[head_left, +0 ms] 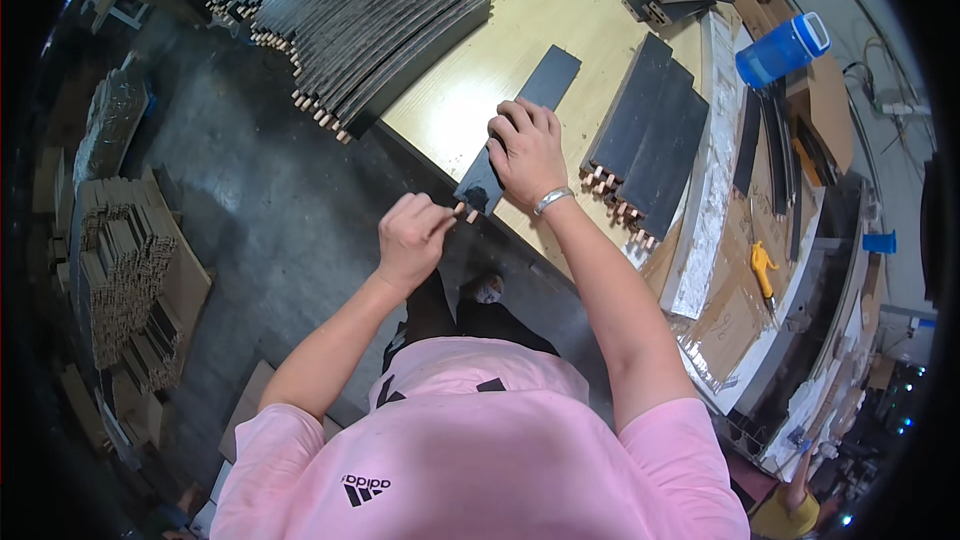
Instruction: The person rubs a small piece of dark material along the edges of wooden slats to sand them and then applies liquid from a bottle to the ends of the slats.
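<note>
Head view, sole entry.

Item: 1 dark board point(552, 78), flat on the worktable point(440, 130), its near end reaching just past the table's front edge; 2 pale pegs point(472, 217) stand out from that end.

Left hand point(412, 240): in front of the table edge, thumb and fingertips closed on 1 peg.

Right hand point(530, 155): above the table, fingers bent across the board's upper face – whether they grip its edges, cannot tell.

Also: a long row of dark slats point(365, 25) on the table's left part; a smaller dark stack point(650, 130) on its right.

Handling, judged: stiff, moderately light, perhaps slick on the smooth face; pegs the likeliest part to snap. Best hold – both long edges near mid-length, over the table, clear of the pegs.
</note>
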A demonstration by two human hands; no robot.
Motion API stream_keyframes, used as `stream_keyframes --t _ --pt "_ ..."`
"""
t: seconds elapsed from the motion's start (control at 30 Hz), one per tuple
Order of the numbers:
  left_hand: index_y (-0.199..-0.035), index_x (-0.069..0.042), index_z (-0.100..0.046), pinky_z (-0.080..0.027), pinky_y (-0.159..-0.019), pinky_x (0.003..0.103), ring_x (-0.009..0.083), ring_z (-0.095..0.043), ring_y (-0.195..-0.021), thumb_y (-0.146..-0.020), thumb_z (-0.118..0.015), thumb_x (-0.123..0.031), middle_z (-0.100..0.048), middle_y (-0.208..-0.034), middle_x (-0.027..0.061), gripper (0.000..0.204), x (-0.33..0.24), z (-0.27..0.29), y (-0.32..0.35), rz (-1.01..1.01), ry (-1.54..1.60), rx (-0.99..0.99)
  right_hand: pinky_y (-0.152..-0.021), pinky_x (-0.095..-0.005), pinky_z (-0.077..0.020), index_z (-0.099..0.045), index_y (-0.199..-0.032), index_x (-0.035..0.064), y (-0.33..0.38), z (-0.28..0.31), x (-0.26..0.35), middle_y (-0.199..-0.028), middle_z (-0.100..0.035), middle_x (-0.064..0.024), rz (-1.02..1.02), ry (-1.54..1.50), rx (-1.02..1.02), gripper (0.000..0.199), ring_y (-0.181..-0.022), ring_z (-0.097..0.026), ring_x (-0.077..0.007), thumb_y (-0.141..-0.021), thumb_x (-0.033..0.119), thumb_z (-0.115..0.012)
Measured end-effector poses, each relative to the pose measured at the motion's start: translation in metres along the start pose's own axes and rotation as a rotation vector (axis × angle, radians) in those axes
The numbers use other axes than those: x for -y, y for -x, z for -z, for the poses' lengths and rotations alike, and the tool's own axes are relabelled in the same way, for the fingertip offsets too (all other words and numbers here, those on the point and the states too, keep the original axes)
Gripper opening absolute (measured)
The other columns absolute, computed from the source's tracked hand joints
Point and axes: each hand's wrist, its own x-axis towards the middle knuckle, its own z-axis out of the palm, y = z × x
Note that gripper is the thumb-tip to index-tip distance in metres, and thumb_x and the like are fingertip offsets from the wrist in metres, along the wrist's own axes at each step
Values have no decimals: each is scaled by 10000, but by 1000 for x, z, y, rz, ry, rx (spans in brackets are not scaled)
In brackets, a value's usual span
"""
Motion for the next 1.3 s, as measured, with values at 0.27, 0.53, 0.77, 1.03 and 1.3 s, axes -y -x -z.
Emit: stream_keyframes --t 0.27,0.53,0.77,1.03,1.3 --pt "-778 -21 -670 -445 -581 393 293 -558 -658 -710 -751 -17 -553 -695 104 106 4 -2 -1 -1 9 -25 -1132 -502 -284 -629 -1027 144 -1 -1 -1 -1237 -577 -60 -2 3 9 188 -1294 -464 -289 -873 251 -620" --pt "-772 -51 -681 -461 -609 397 284 -573 -703 -719 -754 -38 -558 -719 87 91 -12 9 5 15 43 30 -1139 -516 -282 -627 -1039 148 0 -2 0 -1250 -573 -57 -7 -1 7 196 -1302 -460 -292 -874 254 -623" --pt "-783 -14 -704 -437 -580 364 253 -574 -638 -734 -748 -10 -574 -691 92 65 13 50 24 285 150 -123 -1067 -475 -363 -602 -1144 68 2 0 7 -1249 -539 -158 -271 4 -165 420 -1224 -487 -343 -812 296 -722" --pt "-799 8 -707 -400 -560 322 184 -547 -611 -741 -743 17 -565 -676 78 68 57 84 39 398 176 -112 -986 -446 -442 -452 -1300 -34 -31 7 33 -1207 -468 -201 -865 -26 -106 806 -1127 -512 -400 -686 331 -826" --pt "-809 22 -706 -386 -557 299 139 -520 -605 -749 -739 28 -558 -686 52 69 97 105 22 502 284 -52 -695 -305 -551 -537 -1228 -93 -67 -23 34 -1011 -633 -144 -1029 -1122 -335 517 -803 -635 -189 -763 62 -701"
